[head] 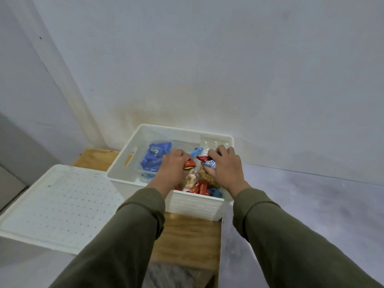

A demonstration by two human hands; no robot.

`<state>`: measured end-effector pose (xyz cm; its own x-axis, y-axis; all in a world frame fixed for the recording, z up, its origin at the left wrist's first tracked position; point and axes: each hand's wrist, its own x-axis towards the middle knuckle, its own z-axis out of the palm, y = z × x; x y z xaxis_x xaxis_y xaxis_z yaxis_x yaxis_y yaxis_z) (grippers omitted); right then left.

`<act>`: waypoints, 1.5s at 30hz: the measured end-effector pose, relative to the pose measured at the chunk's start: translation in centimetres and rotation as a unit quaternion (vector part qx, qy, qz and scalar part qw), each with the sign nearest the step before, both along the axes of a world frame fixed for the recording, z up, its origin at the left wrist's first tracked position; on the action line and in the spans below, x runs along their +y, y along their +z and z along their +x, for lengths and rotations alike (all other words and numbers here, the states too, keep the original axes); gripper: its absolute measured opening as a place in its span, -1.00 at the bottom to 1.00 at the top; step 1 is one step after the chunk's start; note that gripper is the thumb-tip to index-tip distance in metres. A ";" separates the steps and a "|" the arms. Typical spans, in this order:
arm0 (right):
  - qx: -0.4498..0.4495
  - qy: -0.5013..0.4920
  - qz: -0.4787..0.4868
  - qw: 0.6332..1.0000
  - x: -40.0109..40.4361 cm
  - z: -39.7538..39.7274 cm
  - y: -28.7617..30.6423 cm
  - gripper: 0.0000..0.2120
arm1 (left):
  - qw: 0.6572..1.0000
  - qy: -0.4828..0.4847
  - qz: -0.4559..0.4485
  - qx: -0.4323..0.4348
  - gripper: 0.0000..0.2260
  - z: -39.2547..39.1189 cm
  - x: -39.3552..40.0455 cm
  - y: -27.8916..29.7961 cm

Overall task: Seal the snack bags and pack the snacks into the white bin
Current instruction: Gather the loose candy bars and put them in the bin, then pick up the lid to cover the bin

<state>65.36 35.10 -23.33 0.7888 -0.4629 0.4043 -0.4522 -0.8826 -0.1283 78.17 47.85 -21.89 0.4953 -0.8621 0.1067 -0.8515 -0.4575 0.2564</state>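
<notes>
Both hands' grip on snack packets (190, 164), over white bin (195, 204)

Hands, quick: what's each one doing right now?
Left hand: grips a red packet over the bin.
Right hand: grips a blue packet.

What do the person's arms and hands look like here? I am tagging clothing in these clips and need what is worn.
Both arms wear long olive-green sleeves: the left sleeve and the right sleeve reach the wrists, with soft folds and a plain cuff. No logo or pattern shows on the cloth. The left hand and the right hand are bare: no gloves, rings or watch visible.
</notes>
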 end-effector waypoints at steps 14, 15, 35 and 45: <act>0.033 -0.027 0.142 0.989 2.9 0.9 0.1 -0.40 | 0.997 0.014 -0.061 0.036 -0.43 1.9 2.8 -2.1; 0.023 -0.017 0.142 0.989 3.3 1.0 0.4 -0.40 | 0.997 0.027 -0.073 0.026 -0.45 1.8 3.4 -1.8; 0.066 0.230 0.189 0.952 23.3 6.0 -2.5 -0.48 | 0.904 0.407 -0.111 0.071 -0.53 -0.3 29.1 -6.3; 0.170 0.130 0.232 0.949 30.9 11.3 -11.8 -0.51 | 0.893 0.426 -0.009 0.142 -0.44 4.9 33.6 -13.7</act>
<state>76.68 66.03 -35.16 0.9490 -0.3010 -0.0936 -0.3119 -0.8543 -0.4159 83.11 81.43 -35.61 0.9804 -0.1586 -0.1170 -0.0957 -0.9021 0.4208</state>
